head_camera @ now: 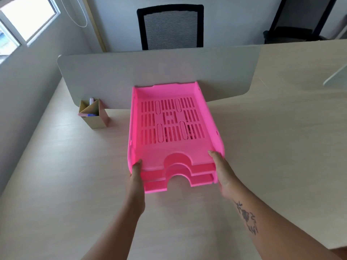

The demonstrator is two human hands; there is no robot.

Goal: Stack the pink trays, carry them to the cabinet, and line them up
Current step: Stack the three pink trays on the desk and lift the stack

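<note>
We note a pale wood-grain tabletop (75,175) backed by a grey divider panel (150,72), beyond which stands a black mesh-backed chair (170,27); a window (24,19) lies at the upper left of the room. A small cardboard pen holder (94,114) with a few pens sits near the panel, well apart from the work. Both forearms reach forward from the lower edge of the view, the right one bearing a dark tattoo (247,218). The left hand (136,175) is clamped on the near left corner of the stack of pink trays (172,128), thumb on top. The right hand (222,169) clasps the near right corner likewise. We count three nested trays between the hands, the stack's far end close against the panel.
</note>
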